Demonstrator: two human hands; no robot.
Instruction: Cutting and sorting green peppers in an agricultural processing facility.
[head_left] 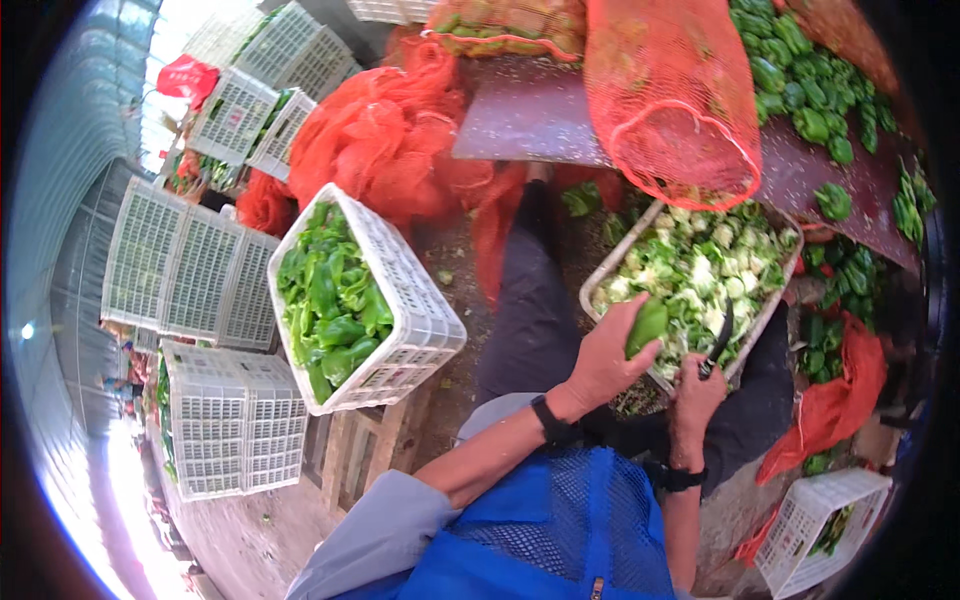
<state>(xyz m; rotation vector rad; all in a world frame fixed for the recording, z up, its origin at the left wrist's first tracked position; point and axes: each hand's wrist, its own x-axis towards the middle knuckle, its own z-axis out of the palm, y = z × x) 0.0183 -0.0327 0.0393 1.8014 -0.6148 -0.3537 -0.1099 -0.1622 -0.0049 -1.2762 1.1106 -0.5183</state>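
My left hand is closed round a green bell pepper, whose rounded side faces my right hand. My right hand grips a small knife with a dark, slightly curved blade pointing up and away from me. Blade and pepper are apart. Both hands are over the near end of a pale crate between my legs. Cut pepper cores with pale seeds and green scraps fill this crate.
At my left, a white slatted crate full of green peppers rests tilted on a wooden stand. Stacked crates stand beyond it. Ahead, a red mesh sack lies across a dark board; loose peppers are heaped at the right.
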